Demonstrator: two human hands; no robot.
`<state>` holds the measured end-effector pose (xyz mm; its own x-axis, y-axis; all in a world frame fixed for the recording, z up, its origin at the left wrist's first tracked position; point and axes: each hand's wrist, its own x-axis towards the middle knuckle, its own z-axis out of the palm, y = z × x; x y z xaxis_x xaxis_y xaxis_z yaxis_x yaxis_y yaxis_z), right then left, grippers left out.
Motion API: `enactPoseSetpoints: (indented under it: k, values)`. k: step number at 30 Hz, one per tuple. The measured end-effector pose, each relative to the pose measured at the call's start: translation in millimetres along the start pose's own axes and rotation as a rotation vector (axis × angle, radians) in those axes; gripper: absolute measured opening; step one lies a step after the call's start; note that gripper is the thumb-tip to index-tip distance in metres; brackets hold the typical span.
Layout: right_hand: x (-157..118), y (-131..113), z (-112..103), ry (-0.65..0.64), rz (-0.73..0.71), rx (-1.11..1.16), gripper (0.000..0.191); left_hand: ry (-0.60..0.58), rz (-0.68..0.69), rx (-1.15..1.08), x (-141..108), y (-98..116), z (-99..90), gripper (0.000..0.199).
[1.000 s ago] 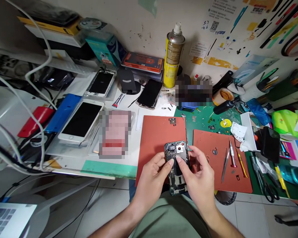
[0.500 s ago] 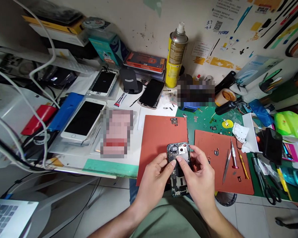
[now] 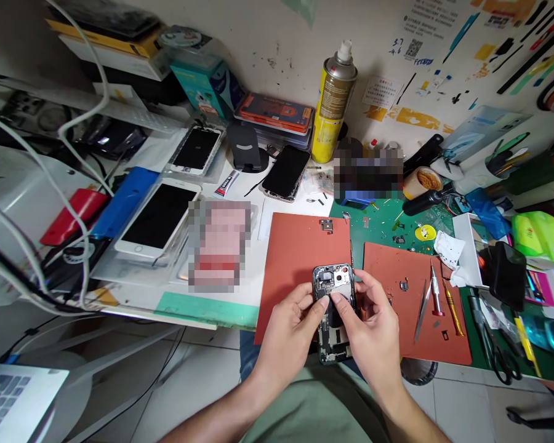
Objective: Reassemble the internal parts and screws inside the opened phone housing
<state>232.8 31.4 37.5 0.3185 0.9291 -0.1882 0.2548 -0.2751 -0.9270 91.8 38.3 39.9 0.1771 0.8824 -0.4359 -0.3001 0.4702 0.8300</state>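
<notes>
An opened smartphone (image 3: 336, 341), its inner parts exposed, is held upright between both hands over the front edge of a red-brown mat (image 3: 295, 246). My left hand (image 3: 293, 326) grips its left side, thumb pressed on the upper inside. From the right, my right hand (image 3: 373, 323) closes round the other edge, its thumb also resting on the inner parts near the left thumb. The thumbs cover part of the middle. A small metal part (image 3: 325, 226) lies on the mat beyond the phone.
On a second red-brown mat (image 3: 383, 261) at right lie tweezers (image 3: 423, 311), a silver screwdriver (image 3: 436, 289) and a gold screwdriver (image 3: 454, 311). Scissors (image 3: 503, 363) are near the right edge. A white phone (image 3: 154, 221) lies left; a yellow spray can (image 3: 333, 101) stands behind.
The view has shifted slightly, so the bench items sit a little differently in the picture. Both hands keep the same grip on the smartphone, thumbs still on its inside.
</notes>
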Motion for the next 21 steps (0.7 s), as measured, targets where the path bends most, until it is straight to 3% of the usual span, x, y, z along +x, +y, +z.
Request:
enactPoseSetpoints:
  k: [21]
  values:
    - [-0.8,-6.9,2.8,0.003,0.086,0.062,0.055,-0.006,0.015,0.041,-5.4,-1.8,0.1,0.038]
